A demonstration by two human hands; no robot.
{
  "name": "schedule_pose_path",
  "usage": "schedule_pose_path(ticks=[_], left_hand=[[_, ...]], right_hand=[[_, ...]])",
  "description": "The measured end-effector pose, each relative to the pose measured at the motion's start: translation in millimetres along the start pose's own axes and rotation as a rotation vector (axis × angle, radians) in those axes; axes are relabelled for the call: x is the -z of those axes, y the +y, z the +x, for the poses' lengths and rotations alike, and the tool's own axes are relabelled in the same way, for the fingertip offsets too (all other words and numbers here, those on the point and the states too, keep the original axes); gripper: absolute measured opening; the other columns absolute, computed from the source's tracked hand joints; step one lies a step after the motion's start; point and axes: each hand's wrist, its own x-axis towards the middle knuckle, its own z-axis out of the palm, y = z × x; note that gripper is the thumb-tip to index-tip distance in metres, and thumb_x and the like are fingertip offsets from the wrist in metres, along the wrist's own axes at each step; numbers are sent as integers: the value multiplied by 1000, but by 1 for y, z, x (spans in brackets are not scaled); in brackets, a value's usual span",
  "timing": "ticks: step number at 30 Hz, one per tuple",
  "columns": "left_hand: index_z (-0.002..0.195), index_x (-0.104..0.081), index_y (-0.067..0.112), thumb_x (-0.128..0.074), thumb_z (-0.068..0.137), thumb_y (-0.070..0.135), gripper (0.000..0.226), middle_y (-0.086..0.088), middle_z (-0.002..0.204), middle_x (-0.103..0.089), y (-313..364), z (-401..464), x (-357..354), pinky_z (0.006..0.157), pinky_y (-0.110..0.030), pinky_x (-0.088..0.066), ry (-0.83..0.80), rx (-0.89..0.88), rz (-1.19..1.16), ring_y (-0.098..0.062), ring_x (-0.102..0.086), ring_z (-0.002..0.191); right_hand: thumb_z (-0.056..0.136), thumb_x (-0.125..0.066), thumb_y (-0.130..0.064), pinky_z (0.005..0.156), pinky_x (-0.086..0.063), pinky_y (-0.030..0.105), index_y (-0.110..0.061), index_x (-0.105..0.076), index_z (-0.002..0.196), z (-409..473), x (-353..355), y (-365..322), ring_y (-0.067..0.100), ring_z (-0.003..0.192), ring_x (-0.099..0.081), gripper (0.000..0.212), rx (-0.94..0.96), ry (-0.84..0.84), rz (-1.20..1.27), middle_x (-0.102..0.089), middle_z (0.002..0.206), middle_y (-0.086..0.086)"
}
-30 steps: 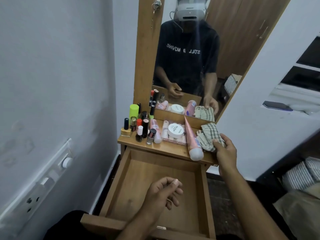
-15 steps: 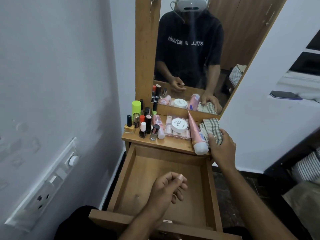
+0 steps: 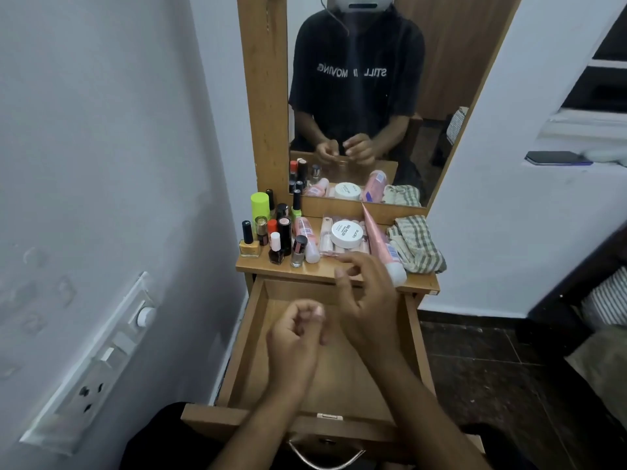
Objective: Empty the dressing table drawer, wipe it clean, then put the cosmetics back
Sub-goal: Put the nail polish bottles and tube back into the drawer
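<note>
Head view: cloth (image 3: 416, 244) on tabletop, well beyond right hand (image 3: 368, 301) fingers.

White switch panel (image 3: 98, 354) on the left wall; dark phone (image 3: 556, 158) lying on a white ledge at right; striped cushion (image 3: 607, 300) lower right, above dark floor (image 3: 481, 368).
</note>
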Motion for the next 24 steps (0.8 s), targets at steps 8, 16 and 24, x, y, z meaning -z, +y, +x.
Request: schedule_pose_path(ticks=[8,16,24], left_hand=[[128,-56,20,-68,92,27,38,3,123,-49,21,84,35,73,-8,-44,371,-472,421,3,-53,91],[119,-61,13,-76,86,31,40,-3,116,-63,19,111,33,81,-21,-41,281,-434,620,-16,-59,103],[112,-63,18,-81,81,31,38,4,106,-67,21,124,32,78,-22,-49,258,-462,631,-10,-61,94]], right_hand=[[93,-66,-32,87,-54,30,-25,-63,125,19,-63,-1,10,104,-58,33,-201,-34,32,-63,116,-8],[88,-71,-43,93,-47,26,-23,-62,131,35,-85,3,12,114,-54,48,-302,-104,-84,-63,122,-4],[85,-75,-45,85,-51,25,-21,-70,125,38,-87,11,10,105,-57,47,-280,-104,-91,-64,113,-5]])
